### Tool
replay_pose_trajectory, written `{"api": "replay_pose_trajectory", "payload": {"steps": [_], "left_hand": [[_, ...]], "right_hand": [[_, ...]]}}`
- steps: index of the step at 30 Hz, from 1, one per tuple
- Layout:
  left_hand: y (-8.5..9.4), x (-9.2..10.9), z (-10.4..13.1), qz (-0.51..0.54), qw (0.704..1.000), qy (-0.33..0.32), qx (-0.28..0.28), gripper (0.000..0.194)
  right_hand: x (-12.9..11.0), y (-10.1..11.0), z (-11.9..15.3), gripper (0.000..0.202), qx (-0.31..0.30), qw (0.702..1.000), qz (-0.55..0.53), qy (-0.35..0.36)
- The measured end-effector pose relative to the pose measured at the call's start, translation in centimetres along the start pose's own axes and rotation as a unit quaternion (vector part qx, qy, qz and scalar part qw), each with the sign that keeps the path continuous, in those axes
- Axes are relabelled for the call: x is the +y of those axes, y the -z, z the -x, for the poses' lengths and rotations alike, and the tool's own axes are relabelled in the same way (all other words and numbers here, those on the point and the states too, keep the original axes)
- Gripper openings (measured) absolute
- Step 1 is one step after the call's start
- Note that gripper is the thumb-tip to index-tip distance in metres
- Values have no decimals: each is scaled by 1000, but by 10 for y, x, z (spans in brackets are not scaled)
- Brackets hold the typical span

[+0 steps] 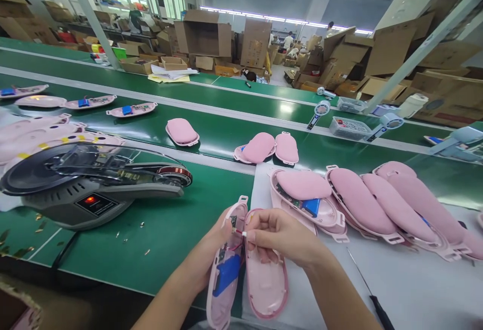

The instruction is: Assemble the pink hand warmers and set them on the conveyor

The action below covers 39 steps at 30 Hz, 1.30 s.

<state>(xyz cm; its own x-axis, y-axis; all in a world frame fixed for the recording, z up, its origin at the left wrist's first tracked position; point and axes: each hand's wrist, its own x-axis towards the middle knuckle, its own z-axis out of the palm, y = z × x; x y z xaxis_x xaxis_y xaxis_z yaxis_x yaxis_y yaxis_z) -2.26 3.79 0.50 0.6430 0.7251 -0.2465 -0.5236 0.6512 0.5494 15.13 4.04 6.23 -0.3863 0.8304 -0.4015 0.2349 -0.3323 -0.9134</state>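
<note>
My left hand (pixel 217 242) is closed round a pink shell half (pixel 222 305), tilted up on its edge. Inside that half sit a small circuit board and a blue battery (pixel 227 274). Between the thumb and forefinger of my right hand (pixel 273 232) is a small white connector (pixel 244 234) with thin red wires running to the board. A second pink shell half (pixel 267 290) lies hollow side up below my right hand, beside the first. Whether my right fingers also touch that half is hard to see.
On the left stands a grey tape dispenser machine (pixel 101 189) with a red light. Several pink shells (pixel 362 199) lie overlapping on the white sheet at right, near a screwdriver (pixel 372 290). Further back are a clear tub of screws (pixel 349 128), handheld fans (pixel 320 111) and cardboard boxes (pixel 204 33).
</note>
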Motion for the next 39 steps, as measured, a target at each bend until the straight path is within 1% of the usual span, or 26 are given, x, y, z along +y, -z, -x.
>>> {"api": "replay_pose_trajectory", "payload": {"steps": [2,6,9,12,18,21,25,28,32,36,39], "left_hand": [[-2,0,0,-21,999,-10,23,63],[-9,0,0,-23,999,-19,23,67],[-14,-1,1,-31,998,-37,33,71],[-17,-2,1,-58,996,-50,49,74],[-18,-3,2,-56,996,-50,49,75],[-18,-4,2,-59,996,-43,45,76],[-19,-4,2,-99,992,-50,60,82],[-22,-3,2,-135,987,-60,59,89],[-23,-1,2,-197,977,-53,60,99],[-21,-3,2,-215,974,-41,54,100],[-19,-5,2,-208,975,-38,62,98]], "right_hand": [[0,-1,-2,13,7,1000,13,-12],[-2,-11,0,4,72,994,80,-12],[-6,-19,2,9,111,984,142,8],[-7,-22,1,12,131,972,193,26],[-10,-19,2,12,108,969,219,29],[-12,-19,3,13,117,967,223,23],[-13,-20,2,12,133,966,223,12],[-13,-19,2,12,128,970,206,3],[-11,-17,3,11,101,982,157,-12],[-7,-16,3,11,73,991,112,-17],[-5,-18,3,12,69,992,100,-22]]}}
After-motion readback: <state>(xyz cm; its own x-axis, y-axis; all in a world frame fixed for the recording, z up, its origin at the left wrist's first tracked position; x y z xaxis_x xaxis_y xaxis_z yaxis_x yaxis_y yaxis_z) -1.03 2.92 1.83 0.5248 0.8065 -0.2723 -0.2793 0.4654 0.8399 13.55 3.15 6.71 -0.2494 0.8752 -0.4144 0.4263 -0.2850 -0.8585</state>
